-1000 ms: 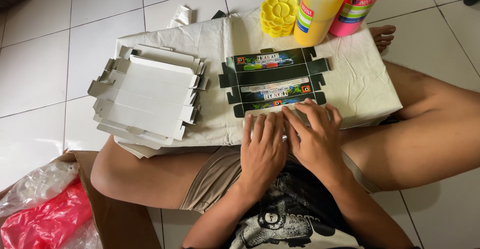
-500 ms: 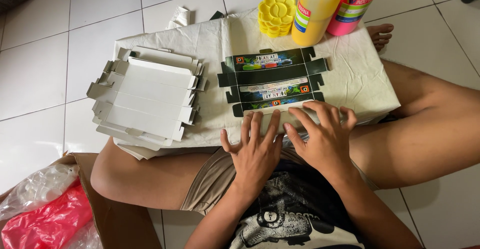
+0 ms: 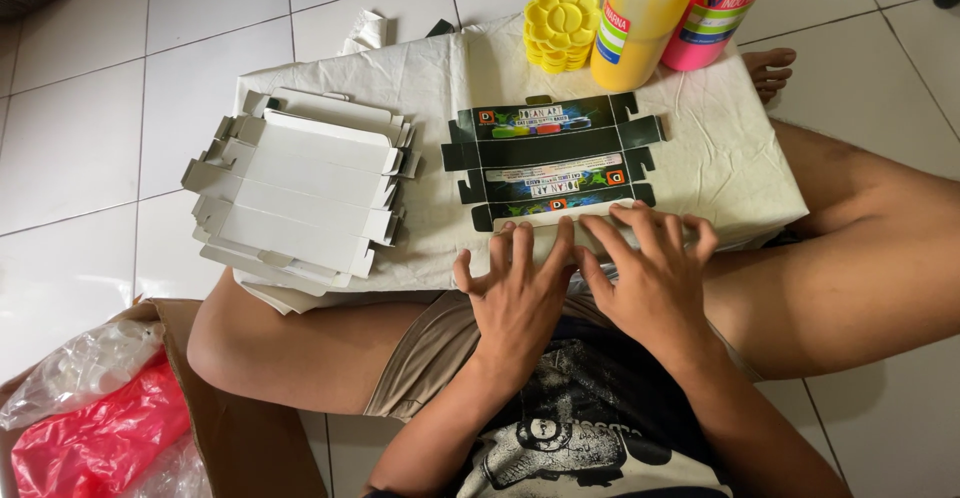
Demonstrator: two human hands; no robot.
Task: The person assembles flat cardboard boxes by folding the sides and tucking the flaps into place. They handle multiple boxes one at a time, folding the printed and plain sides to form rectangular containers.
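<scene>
Presently, both hands lie palm-down with fingers spread flat, gripping nothing, at the near edge of the cloth-covered counter (image 3: 700, 148). Left hand (image 3: 518, 293) and right hand (image 3: 650, 278) are side by side, fingertips pressing the near edge of the flat printed carton (image 3: 553, 156), which lies unfolded, dark face up, at the middle of the counter. White carton stack (image 3: 300, 188), blank side up, occupies the left side, overhanging the left edge, well apart from the hands. Yellow palettes (image 3: 562, 26) stand stacked at the far edge; yellow bottle (image 3: 640, 18) is just beside them, pink bottle (image 3: 715, 8) beyond it toward the far right corner. Cardboard box (image 3: 250, 438) with red bag (image 3: 100, 438) sits on the floor, lower left.
</scene>
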